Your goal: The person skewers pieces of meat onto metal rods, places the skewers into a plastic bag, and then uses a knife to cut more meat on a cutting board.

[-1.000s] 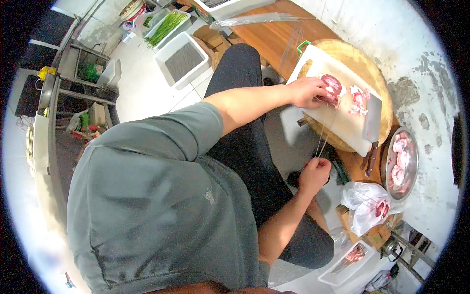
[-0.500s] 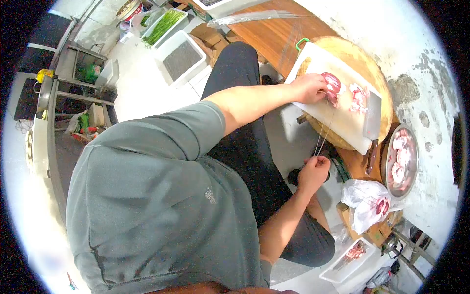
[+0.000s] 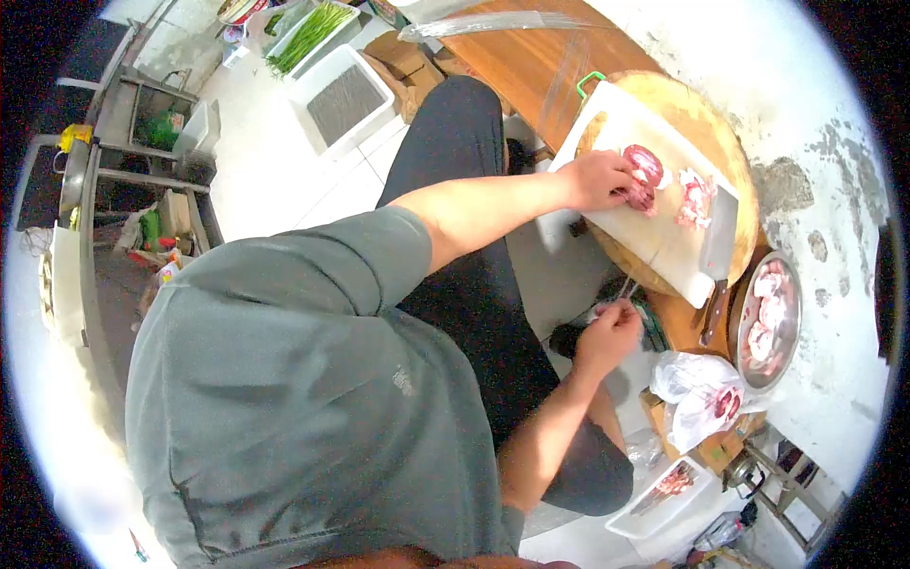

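Presses lightly curled, part-open fingers of the left hand [image 3: 599,180] against the near side of the meat [image 3: 644,169], keeping hold of it flat on the board [image 3: 633,114]. With the right hand [image 3: 611,329], pinches the fingers nearly closed on thin sticks [image 3: 632,284], just off the board's lower edge in the view. Cannot tell, for blur, whether the sticks reach the meat.

Around the meat, shows a narrow bare strip of board on the way to the scraps [image 3: 697,200], and a wider bare stretch toward the right hand. Just past the scraps, comes up against the cleaver [image 3: 720,234], lying along the board's far edge with its handle beyond the corner. Beneath, rests on the round block [image 3: 728,128], overhung by the board on the body's side, with open air down to the floor between the hands. Farther out, leads to the worktop [image 3: 517,52], the metal bowl [image 3: 794,327] of pale pieces right beside the block, and, below the bowl in the view, the plastic bag [image 3: 687,379] of meat on a cardboard box [image 3: 725,446].

Compared with the earlier frames, shows the sticks as a short, faint streak instead of long clear lines running up to the meat; leaves scraps and cleaver in place.
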